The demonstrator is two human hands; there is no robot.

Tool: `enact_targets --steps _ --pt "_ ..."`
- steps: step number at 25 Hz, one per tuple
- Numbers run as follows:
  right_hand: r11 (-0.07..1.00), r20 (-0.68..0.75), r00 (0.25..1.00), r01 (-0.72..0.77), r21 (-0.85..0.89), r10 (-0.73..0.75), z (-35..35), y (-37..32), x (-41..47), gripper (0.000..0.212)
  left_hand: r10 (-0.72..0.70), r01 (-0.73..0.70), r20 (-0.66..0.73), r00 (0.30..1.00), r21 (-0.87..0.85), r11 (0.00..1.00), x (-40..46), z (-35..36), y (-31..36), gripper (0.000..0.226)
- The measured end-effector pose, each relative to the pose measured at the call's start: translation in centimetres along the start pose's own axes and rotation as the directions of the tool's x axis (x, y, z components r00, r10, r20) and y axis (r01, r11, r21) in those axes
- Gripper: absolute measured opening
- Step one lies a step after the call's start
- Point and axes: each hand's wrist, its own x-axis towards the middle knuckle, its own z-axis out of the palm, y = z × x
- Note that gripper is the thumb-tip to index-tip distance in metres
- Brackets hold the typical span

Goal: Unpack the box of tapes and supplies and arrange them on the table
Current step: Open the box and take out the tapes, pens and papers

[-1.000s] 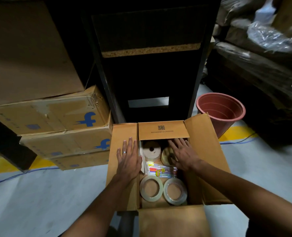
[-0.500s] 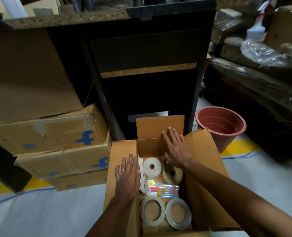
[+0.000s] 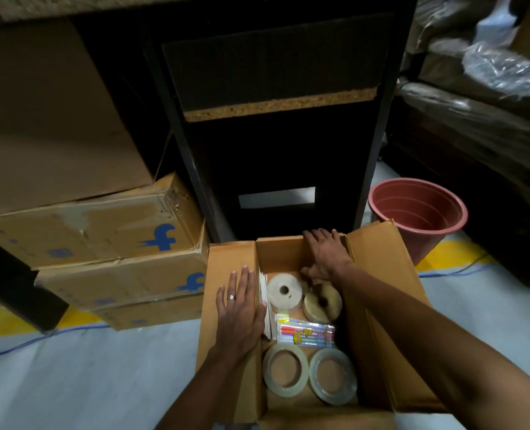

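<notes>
An open cardboard box (image 3: 378, 274) stands on the floor in front of me. Inside lie a white tape roll (image 3: 284, 291), a tan tape roll (image 3: 322, 302), a clear packet of coloured pens (image 3: 307, 333), two clear tape rolls (image 3: 285, 369) (image 3: 332, 379) and flat white sheets (image 3: 265, 302) along the left wall. My left hand (image 3: 240, 308) rests flat on the folded-out left flap. My right hand (image 3: 324, 252) presses flat, fingers straight, on the far flap, pushed back over the box's far edge.
Stacked cardboard boxes (image 3: 102, 231) with blue logos stand to the left. A dark table frame (image 3: 276, 119) rises right behind the box. A red plastic pot (image 3: 417, 212) sits at the right, and plastic-wrapped bundles (image 3: 487, 72) beyond it. A blue cable (image 3: 40, 339) crosses the floor.
My right hand lifted the far flap off the tapes and pushed it back and down past the box's far edge. My left hand stayed on the left flap.
</notes>
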Motion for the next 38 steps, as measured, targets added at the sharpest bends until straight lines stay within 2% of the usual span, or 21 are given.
enact_targets --steps 4,10,17,20,22,24,25,27,29,33,35,38 --pt "1.0 0.062 0.998 0.002 0.004 -0.002 -0.6 0.1 0.5 0.104 0.014 -0.015 0.023 1.0 0.017 1.0 -0.1 -0.1 0.0 0.073" --pt "1.0 0.056 0.998 -0.002 0.002 0.001 -0.8 -0.2 -0.5 0.103 0.017 -0.019 0.03 0.999 0.039 0.999 -0.1 -0.2 0.0 0.08" --pt "0.991 0.051 0.992 0.121 -0.061 -0.118 -2.1 -1.9 -5.9 0.1 0.006 -0.008 0.029 1.0 0.048 0.999 -0.9 -0.7 0.7 0.079" --pt "0.969 0.17 0.966 0.217 -0.123 -0.195 -2.1 -3.7 -9.9 0.082 0.056 -0.052 -0.049 0.997 0.075 0.996 -3.2 -1.7 2.2 0.067" --pt "0.954 0.35 0.917 0.256 -0.153 -0.19 -0.4 -4.8 -12.2 0.076 0.194 -0.189 -0.054 0.979 0.087 0.978 -5.1 -1.7 3.5 0.046" --pt "0.946 0.503 0.851 0.27 -0.179 -0.147 1.6 -5.6 -13.4 0.072 0.33 -0.331 0.028 0.943 0.066 0.941 -6.2 -1.1 4.7 0.035" --pt "0.948 0.541 0.832 0.258 -0.185 -0.121 2.6 -5.8 -13.6 0.067 0.352 -0.357 0.091 0.931 0.036 0.934 -6.5 -0.8 5.2 0.036" --pt "0.957 0.582 0.81 0.224 -0.185 -0.076 4.5 -5.8 -13.3 0.061 0.3 -0.311 0.228 0.926 0.015 0.95 -6.9 0.2 5.8 0.043" --pt "0.977 0.57 0.82 0.157 -0.146 -0.047 5.6 -5.6 -12.7 0.064 0.226 -0.258 0.308 0.924 0.067 0.964 -6.7 0.9 6.3 0.053" --pt "0.999 0.414 0.909 -0.04 -0.034 0.05 7.1 -4.1 -10.3 0.067 0.158 -0.187 0.306 0.939 0.069 0.98 -4.2 1.5 7.6 0.067" --pt "0.997 0.33 0.941 -0.076 -0.016 0.077 7.7 -3.0 -8.7 0.075 0.136 -0.147 0.308 0.942 0.014 0.989 -2.2 2.4 7.8 0.078" --pt "0.998 0.283 0.957 -0.058 -0.038 0.067 8.6 -2.1 -6.9 0.094 0.123 -0.124 0.295 0.948 -0.013 0.992 1.1 3.7 7.6 0.086"
